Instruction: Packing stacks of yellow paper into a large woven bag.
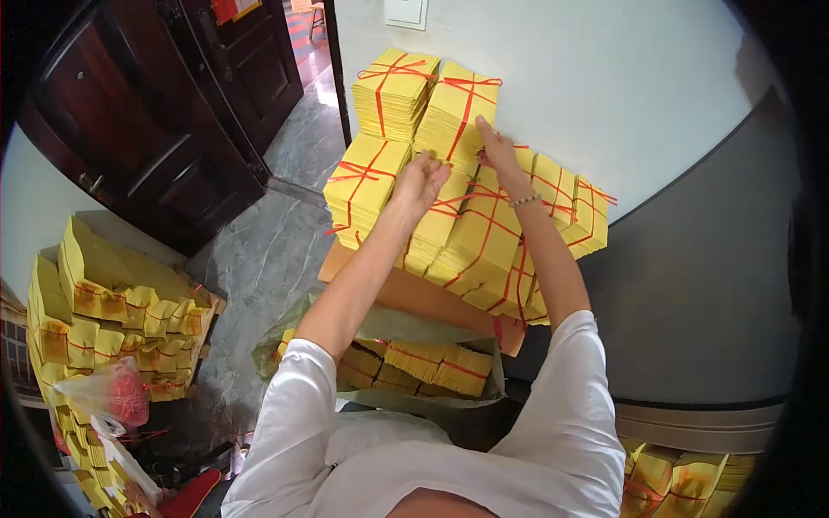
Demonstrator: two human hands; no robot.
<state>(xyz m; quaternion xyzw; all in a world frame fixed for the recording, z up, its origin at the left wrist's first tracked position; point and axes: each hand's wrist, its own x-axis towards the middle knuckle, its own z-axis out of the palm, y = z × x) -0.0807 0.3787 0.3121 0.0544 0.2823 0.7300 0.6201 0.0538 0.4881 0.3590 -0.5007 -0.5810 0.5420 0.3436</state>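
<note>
Yellow bundle: upper centre, atop others
Left hand: fingers half-curled near its base, can't tell if gripping
Right hand: likewise, right edge
Obstructing: forearms
Nearby: green sack, lower centre

Downward fisheye view from head height

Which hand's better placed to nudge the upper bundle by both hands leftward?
Probably the right hand: it's at the right edge of the yellow bundle; the left hand is lower-left.
</note>
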